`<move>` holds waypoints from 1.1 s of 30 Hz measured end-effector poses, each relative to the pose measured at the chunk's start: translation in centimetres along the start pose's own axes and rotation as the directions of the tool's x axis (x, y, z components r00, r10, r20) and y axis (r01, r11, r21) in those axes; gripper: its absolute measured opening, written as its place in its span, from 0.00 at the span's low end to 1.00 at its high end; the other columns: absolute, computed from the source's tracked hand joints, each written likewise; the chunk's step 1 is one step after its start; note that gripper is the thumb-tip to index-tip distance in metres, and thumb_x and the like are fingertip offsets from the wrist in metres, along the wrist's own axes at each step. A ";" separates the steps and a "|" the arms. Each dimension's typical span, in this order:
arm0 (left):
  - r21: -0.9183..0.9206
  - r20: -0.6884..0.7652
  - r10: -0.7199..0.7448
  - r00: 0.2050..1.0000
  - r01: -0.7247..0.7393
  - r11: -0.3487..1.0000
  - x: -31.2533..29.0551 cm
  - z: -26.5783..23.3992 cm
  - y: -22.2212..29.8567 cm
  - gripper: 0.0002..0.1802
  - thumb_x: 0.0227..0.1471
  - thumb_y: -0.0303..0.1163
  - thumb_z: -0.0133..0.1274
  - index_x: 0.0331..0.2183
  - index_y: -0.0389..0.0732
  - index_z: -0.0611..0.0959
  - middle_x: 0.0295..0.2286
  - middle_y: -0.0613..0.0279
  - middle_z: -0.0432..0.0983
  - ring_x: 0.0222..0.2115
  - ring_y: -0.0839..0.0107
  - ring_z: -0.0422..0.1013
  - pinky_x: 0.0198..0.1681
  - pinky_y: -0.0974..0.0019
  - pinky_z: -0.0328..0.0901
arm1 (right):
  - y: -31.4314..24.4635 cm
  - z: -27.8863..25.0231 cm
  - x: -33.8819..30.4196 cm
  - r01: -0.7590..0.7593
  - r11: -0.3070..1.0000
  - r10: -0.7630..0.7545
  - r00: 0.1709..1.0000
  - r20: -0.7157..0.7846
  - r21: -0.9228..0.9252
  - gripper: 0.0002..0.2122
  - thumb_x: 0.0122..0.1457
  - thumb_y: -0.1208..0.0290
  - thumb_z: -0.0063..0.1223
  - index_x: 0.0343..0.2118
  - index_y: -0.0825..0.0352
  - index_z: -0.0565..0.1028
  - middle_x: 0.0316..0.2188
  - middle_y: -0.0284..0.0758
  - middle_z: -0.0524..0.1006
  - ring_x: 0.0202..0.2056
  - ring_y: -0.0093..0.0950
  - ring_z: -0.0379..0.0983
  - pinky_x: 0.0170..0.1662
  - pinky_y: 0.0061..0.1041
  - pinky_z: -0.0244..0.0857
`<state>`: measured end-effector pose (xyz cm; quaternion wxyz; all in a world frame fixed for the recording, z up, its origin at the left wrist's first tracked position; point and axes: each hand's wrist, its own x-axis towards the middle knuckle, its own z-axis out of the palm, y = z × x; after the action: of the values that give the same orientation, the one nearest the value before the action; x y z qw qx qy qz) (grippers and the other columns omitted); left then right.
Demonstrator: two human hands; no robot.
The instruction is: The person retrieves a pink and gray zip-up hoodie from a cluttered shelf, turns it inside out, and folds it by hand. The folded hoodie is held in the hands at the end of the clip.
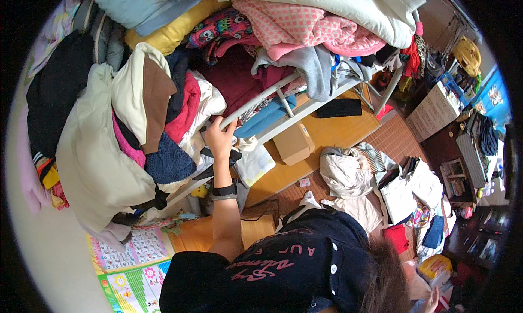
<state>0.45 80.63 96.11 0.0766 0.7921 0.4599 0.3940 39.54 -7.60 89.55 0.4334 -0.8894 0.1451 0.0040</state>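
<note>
My left hand (219, 137), with a black band (224, 190) on its wrist, is wrapped round a white metal bed rail (261, 96). Clothes crowd the rail: a cream garment with a brown panel (158, 106), a red one (185, 108) and a dark blue fuzzy one (170, 163) on the left, a grey one (310, 68) draped over it on the right. At the lower right edge, partly behind hair, my right hand (431, 300) shows small, fingers stretched out. A yellow package (436, 269) is close to it.
Blankets, among them a pink checked one (294, 24), are heaped above the rail. Below stands a cardboard box (294, 144) on a wooden surface (343, 130). Clothes piles (348, 174) cover part of the brown floor. A white drawer unit (433, 111) stands far right.
</note>
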 end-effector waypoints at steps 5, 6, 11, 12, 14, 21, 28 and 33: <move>0.014 0.002 -0.036 0.999 0.036 0.999 -0.2 -0.3 0.6 0.21 0.48 0.47 0.67 0.24 0.39 0.80 0.17 0.55 0.76 0.19 0.53 0.74 0.25 0.54 0.64 | 0.3 1.1 3.5 -0.062 0.998 0.063 0.990 0.128 -0.011 0.19 0.69 0.66 0.50 0.58 0.70 0.73 0.52 0.36 0.78 0.51 0.29 0.75 0.53 0.31 0.69; 0.012 -0.009 -0.030 1.000 0.030 0.999 -0.2 -0.3 0.7 0.21 0.48 0.47 0.67 0.25 0.39 0.80 0.18 0.55 0.76 0.20 0.52 0.74 0.25 0.54 0.64 | -0.4 1.8 4.3 -0.064 0.998 0.065 0.984 0.167 -0.009 0.19 0.69 0.66 0.50 0.58 0.70 0.72 0.51 0.36 0.78 0.51 0.29 0.75 0.53 0.31 0.69; 0.046 -0.021 -0.060 0.998 0.061 0.997 -0.3 -0.4 1.4 0.18 0.48 0.44 0.67 0.26 0.39 0.82 0.20 0.52 0.78 0.22 0.50 0.76 0.26 0.51 0.65 | -11.9 14.0 6.0 -0.089 0.969 -0.093 0.735 0.671 0.231 0.19 0.68 0.67 0.51 0.58 0.70 0.72 0.51 0.36 0.78 0.50 0.29 0.75 0.52 0.31 0.70; 0.042 0.004 -0.099 0.995 0.099 0.994 -0.3 -0.5 1.5 0.18 0.48 0.44 0.67 0.27 0.38 0.82 0.21 0.51 0.78 0.24 0.49 0.76 0.27 0.52 0.66 | -15.5 19.1 4.6 0.165 0.983 -0.180 0.786 0.591 0.081 0.21 0.64 0.73 0.53 0.59 0.73 0.70 0.47 0.37 0.79 0.47 0.28 0.77 0.47 0.29 0.71; -0.001 -0.029 -0.062 0.998 0.062 0.998 -0.4 -0.6 1.6 0.19 0.47 0.43 0.67 0.29 0.37 0.82 0.23 0.50 0.79 0.25 0.49 0.76 0.28 0.52 0.66 | -23.9 27.4 0.8 0.407 0.901 -0.378 0.568 0.731 0.150 0.19 0.62 0.78 0.53 0.57 0.73 0.73 0.46 0.39 0.81 0.45 0.28 0.78 0.48 0.28 0.71; 0.035 -0.014 -0.063 0.998 0.064 0.997 -0.9 -0.4 1.0 0.20 0.48 0.42 0.67 0.36 0.37 0.81 0.31 0.50 0.79 0.32 0.49 0.77 0.34 0.53 0.68 | -49.3 43.5 -19.6 0.697 0.354 -0.807 -0.108 0.580 0.623 0.13 0.62 0.77 0.54 0.49 0.70 0.79 0.42 0.37 0.83 0.46 0.24 0.78 0.50 0.27 0.69; 0.042 -0.074 0.013 0.997 -0.010 0.999 -0.9 0.3 0.5 0.21 0.47 0.43 0.67 0.34 0.37 0.79 0.30 0.48 0.77 0.34 0.47 0.75 0.34 0.49 0.67 | -58.9 49.7 -28.6 0.674 -0.124 -0.911 -0.369 0.186 0.729 0.17 0.53 0.80 0.61 0.48 0.70 0.78 0.48 0.45 0.79 0.50 0.44 0.76 0.53 0.35 0.69; 0.011 -0.052 -0.019 0.998 0.019 1.000 -0.9 0.2 0.5 0.22 0.47 0.44 0.66 0.31 0.37 0.75 0.28 0.48 0.74 0.32 0.45 0.74 0.32 0.50 0.65 | -59.8 53.5 -29.1 0.869 -0.284 -0.923 -0.362 0.131 0.405 0.24 0.50 0.81 0.61 0.53 0.60 0.77 0.48 0.44 0.75 0.47 0.48 0.74 0.50 0.40 0.70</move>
<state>0.66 79.65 95.74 0.0638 0.7776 0.4715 0.4110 33.66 75.96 106.09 0.3339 -0.5860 -0.7189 -0.1680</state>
